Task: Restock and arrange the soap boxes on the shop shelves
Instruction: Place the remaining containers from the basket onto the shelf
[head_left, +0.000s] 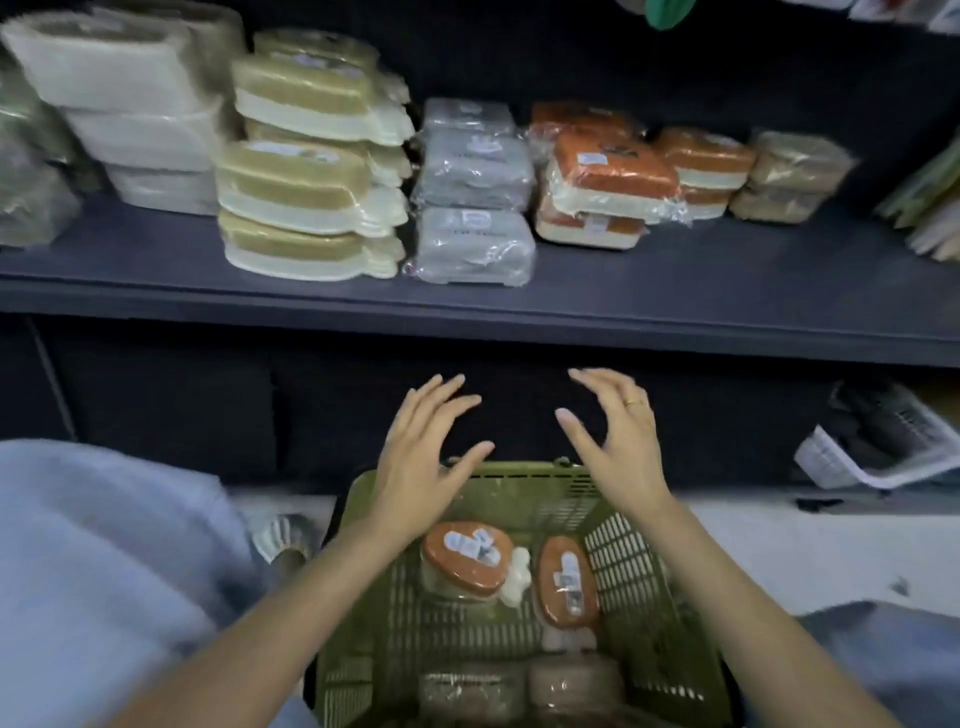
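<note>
Head cam: both hands hung in the air above the far rim of an olive green basket (618, 551), fingers spread & lightly bent, nothing held. Left hand (421, 457) & right hand (618, 441) faced each other w/ a gap between them; a gold ring (632, 401) sat on one right-hand finger. Neither hand touched the basket or any box.

Inside the basket, two orange-lidded soap boxes (467, 556) lay side by side near the middle, labels up, w/ a white piece between them. Brownish wrapped boxes (571, 680) lay by the basket's near edge; can't tell how many.

Above, on the dark shelf (467, 306), wrapped soap boxes stood in stacks. From the left end: white boxes (130, 104), tan-and-cream boxes (306, 176), grey boxes (472, 208) at mid shelf, orange-and-white boxes (608, 182), then a brown pair (789, 176) toward the right end. Front strip of the shelf board was bare along its edge.

Lower right, below the shelf, a white mesh tray (878, 452) held dark items, too blurred to ID.
</note>
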